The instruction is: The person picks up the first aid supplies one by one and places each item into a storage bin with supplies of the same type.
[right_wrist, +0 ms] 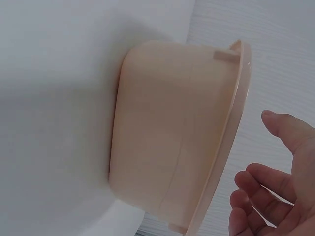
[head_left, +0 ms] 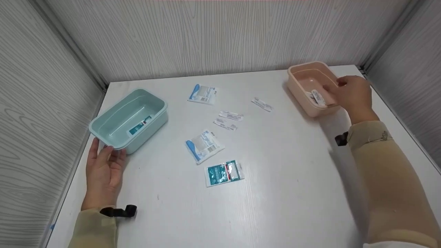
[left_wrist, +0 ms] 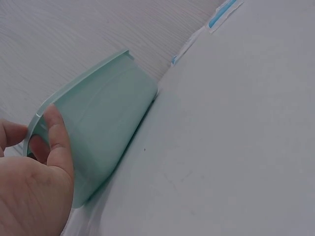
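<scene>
At the left of the table, my left hand (head_left: 105,172) grips the near corner of a teal plastic box (left_wrist: 108,113), with fingers against its rim and outer wall. A teal-and-white packet (head_left: 139,126) lies inside. At the back right stands a pink plastic box (right_wrist: 162,128), tilted in the right wrist view by the camera angle. My right hand (head_left: 355,96) is at its right rim. Its thumb and fingers (right_wrist: 266,196) are apart with nothing between them. Small white wrapped strips (head_left: 317,97) lie in the pink box.
Two white-and-blue packets, one printed "Surgical" (head_left: 205,146) and one farther back (head_left: 203,94), lie mid-table. Nearby are narrow white wrapped strips (head_left: 231,115) and a teal-and-white packet (head_left: 224,173). Pale wood-grain panels (head_left: 220,38) enclose the back and sides.
</scene>
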Tool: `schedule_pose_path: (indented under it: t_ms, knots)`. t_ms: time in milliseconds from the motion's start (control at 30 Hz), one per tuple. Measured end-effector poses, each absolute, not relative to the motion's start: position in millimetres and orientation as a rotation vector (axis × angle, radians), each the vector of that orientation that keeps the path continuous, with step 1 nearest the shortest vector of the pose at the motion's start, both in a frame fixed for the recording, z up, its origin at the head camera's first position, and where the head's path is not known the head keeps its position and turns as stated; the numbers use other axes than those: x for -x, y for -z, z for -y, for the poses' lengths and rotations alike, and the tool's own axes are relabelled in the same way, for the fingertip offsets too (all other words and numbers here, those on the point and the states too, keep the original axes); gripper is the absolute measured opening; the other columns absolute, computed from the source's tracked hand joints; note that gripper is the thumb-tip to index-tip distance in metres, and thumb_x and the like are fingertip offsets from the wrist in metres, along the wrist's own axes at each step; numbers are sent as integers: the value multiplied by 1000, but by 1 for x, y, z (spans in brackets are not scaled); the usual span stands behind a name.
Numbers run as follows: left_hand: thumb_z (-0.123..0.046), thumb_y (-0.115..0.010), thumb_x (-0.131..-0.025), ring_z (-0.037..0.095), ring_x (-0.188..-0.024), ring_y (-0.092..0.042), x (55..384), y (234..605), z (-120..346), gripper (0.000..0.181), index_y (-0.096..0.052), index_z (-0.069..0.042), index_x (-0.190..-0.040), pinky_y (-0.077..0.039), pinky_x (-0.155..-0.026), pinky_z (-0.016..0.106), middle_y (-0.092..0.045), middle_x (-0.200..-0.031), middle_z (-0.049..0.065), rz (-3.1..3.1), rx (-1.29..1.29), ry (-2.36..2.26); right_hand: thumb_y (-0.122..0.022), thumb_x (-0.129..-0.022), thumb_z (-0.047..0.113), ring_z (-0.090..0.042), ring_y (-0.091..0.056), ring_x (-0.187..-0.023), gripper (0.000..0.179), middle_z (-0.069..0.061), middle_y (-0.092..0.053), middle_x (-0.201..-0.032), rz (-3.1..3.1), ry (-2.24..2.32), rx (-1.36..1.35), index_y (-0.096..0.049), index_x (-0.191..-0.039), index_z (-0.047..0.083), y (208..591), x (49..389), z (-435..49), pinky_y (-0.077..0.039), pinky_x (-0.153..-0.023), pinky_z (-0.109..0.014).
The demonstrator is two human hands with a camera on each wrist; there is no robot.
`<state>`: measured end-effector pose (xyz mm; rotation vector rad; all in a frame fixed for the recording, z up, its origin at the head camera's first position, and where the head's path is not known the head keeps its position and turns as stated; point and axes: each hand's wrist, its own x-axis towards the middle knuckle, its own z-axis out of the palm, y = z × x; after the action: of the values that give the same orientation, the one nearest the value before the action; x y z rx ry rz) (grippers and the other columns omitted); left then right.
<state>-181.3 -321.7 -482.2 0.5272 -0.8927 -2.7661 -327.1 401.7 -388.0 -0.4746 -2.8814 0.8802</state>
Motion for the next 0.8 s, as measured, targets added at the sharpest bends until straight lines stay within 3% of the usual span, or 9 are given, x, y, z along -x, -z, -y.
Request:
schedule_pose_path:
  t_ms: [233, 467, 600, 800]
  knots:
    - [11, -69, -106, 18, -148, -57, 182, 481, 321, 84, -45, -37, -171, -73, -94, 35, -39, -171, -1, 890, -528, 2765, -69, -104, 67, -37, -63, -137, 84, -23, -67, -158, 2843, -919, 397, -65, -157, 1, 384, 331, -379, -58, -109, -52]
    - [12, -67, -106, 19, -146, -61, 181, 482, 322, 84, -45, -38, -170, -72, -95, 36, -40, -171, -1, 870, -539, 2769, -72, -104, 65, -38, -64, -138, 79, -22, -68, -155, 2836, -926, 298, -66, -157, 6, 383, 330, -347, -54, -115, -56]
    - [12, -66, -107, 19, -143, -62, 181, 482, 321, 82, -45, -37, -170, -73, -92, 35, -40, -170, 0, 881, -544, 2767, -77, -102, 64, -32, -64, -131, 76, -17, -71, -147, 2800, -1005, 213, -69, -153, 9, 381, 326, -323, -53, -101, -40]
    - [11, -65, -107, 18, -142, -60, 183, 482, 321, 81, -45, -37, -169, -73, -91, 33, -42, -168, -1, 900, -531, 2759, -88, -100, 48, -24, -68, -115, 54, -12, -76, -136, 2678, -1076, 20, -81, -135, 9, 383, 326, -289, -53, -89, -19]
